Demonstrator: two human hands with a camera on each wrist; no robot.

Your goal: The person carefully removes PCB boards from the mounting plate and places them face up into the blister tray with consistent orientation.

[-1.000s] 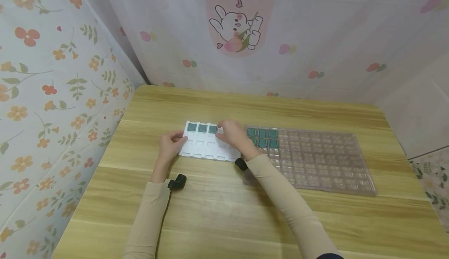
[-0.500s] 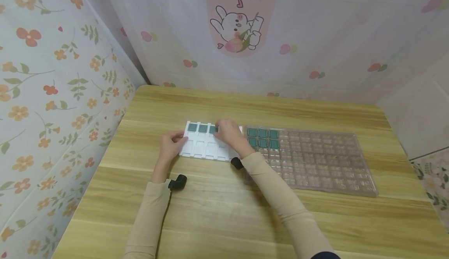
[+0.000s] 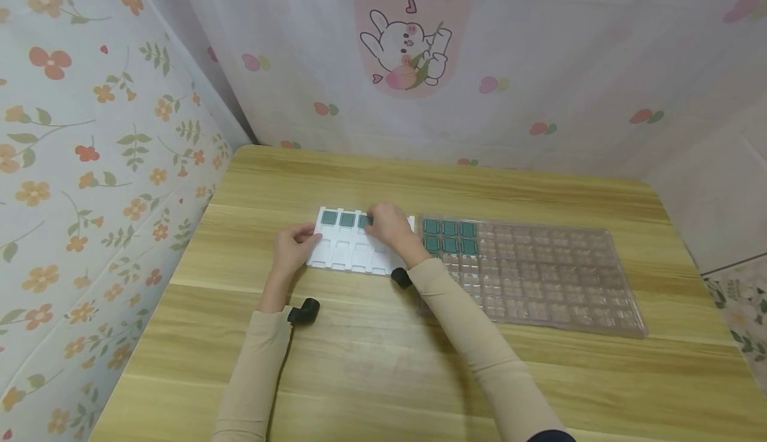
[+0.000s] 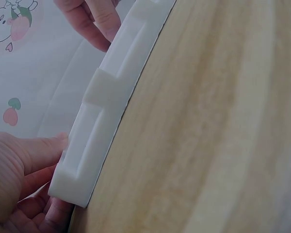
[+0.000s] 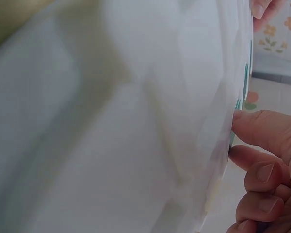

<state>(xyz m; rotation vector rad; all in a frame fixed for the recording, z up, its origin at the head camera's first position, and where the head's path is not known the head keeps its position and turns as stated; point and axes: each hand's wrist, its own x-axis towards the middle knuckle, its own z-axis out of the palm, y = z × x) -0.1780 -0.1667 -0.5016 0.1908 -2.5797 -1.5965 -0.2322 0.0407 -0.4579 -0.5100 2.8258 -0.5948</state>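
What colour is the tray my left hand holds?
White; the tray shows best in the head view.

The tray (image 3: 335,259) I held was plain white, and its square pieces (image 3: 329,218) were a muted green. More green squares (image 3: 469,229) showed through from a see-through tray (image 3: 548,269) with a faint pinkish-brown tint. I saw my sleeves (image 3: 252,369) plain beige, the wrist mounts (image 3: 304,311) black, and the table (image 3: 347,375) yellow-tan with streaky grain. The left curtain (image 3: 42,196) bore orange and yellow flowers with green leaves on white; the back curtain (image 3: 563,56), also white, had pink-and-green motifs and a black-outlined white rabbit (image 3: 404,46) on pink.
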